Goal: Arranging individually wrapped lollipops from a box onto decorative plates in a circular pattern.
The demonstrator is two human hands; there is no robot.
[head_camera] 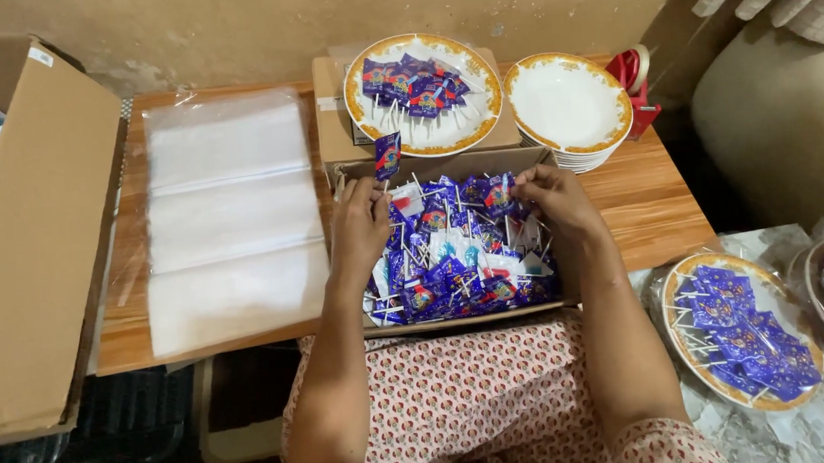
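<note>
A shallow cardboard box [446,164] on my lap holds a heap of blue-wrapped lollipops [451,258] with white sticks. My left hand [360,220] pinches the stick of one blue lollipop [387,155], held upright above the box's far left corner. My right hand [551,196] reaches into the box's far right side, fingers closed on another blue lollipop [499,194] in the heap. Just beyond the box, a gold-rimmed plate [423,95] carries several of the same lollipops.
A stack of white gold-rimmed plates [570,106] stands at the table's back right, with a red tape dispenser [637,79] behind. Clear plastic bags [228,218] lie on the wooden table [650,200]. A large cardboard carton [32,242] stands left. Wrapped filled plates [741,332] lie lower right.
</note>
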